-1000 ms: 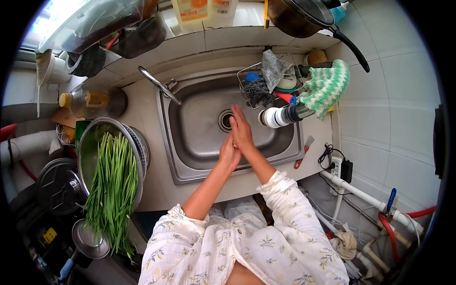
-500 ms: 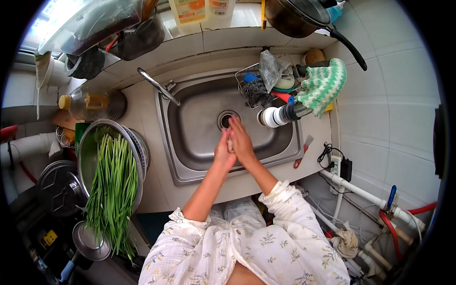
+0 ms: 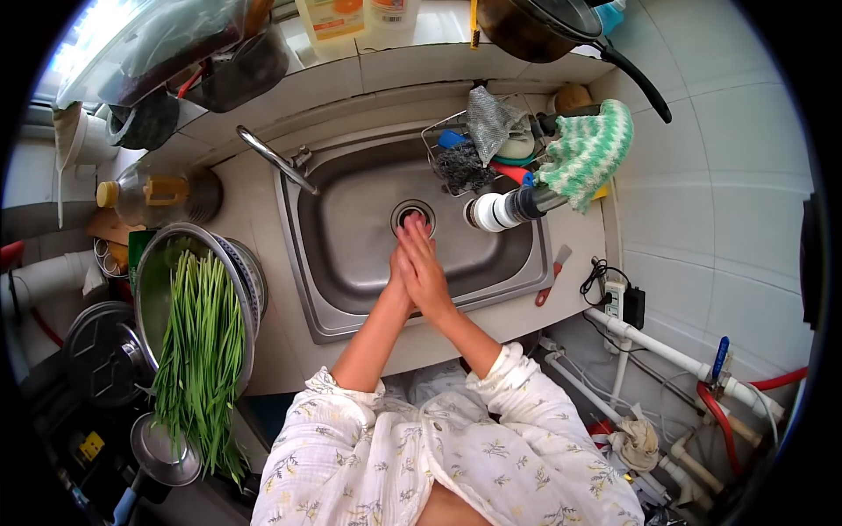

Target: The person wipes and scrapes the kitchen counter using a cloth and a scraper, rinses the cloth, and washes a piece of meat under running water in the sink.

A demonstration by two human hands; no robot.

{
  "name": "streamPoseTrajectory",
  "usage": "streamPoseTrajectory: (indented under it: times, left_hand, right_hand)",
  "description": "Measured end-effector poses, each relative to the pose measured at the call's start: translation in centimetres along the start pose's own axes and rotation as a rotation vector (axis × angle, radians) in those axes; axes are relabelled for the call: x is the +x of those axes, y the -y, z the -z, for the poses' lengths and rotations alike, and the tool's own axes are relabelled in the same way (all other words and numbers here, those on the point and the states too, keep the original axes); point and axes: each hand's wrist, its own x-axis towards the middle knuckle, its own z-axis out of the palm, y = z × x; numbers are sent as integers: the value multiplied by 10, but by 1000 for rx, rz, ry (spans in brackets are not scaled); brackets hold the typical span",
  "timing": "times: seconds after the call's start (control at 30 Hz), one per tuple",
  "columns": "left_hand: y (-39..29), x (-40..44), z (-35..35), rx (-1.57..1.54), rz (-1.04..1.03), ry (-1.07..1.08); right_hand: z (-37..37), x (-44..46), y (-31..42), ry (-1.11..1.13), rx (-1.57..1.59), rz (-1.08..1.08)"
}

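Note:
Over the steel sink [image 3: 351, 250], near its front edge, my two hands are pressed palm to palm. My right hand [image 3: 424, 273] lies across the top, its fingers stretched out and pointing at the drain [image 3: 402, 210]. My left hand [image 3: 396, 279] is beneath it and partly covered, with its fingers extended too. Whether anything is between the palms is hidden. The fingertips overlap the near side of the drain in the view. A chrome faucet [image 3: 276, 159] reaches over the sink's left side, and no water shows coming from it.
A wire rack [image 3: 431, 145] holds scrubbers at the sink's back right, beside a green-and-white cloth [image 3: 586, 158]. A red-handled scraper [image 3: 553, 276] lies on the right counter. Left, long green stalks [image 3: 203, 333] hang over a metal bowl [image 3: 151, 289]. A pan [image 3: 535, 31] sits on the back ledge.
My right hand has slid over my left, and the palms have closed together. A pale patch seen between them earlier is now hidden. The view has shifted slightly.

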Motion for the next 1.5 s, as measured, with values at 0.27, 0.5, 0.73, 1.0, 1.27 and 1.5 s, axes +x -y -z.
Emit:
streamPoseTrajectory:
  times: [0.27,0.5,0.73,1.0,1.27,1.5]
  left_hand:
    - [-6,-10,-10,-78,100,146]
    - [22,-18,0,71,129,174]
    - [17,4,-5,-75,76,38]
    - [8,-9,-7,-98,136,139]
    - [20,-24,-16,81,88,158]
    - [43,6,11,-253,-44,386]
  right_hand:
    - [8,-10,-36,-52,194,-121]
    - [14,28,-66,-64,164,-283]
    - [13,1,-23,-35,45,-47]
    - [23,-9,-65,0,234,-212]
    - [31,31,-64,2,206,-272]
    - [19,7,-38,-58,40,-51]
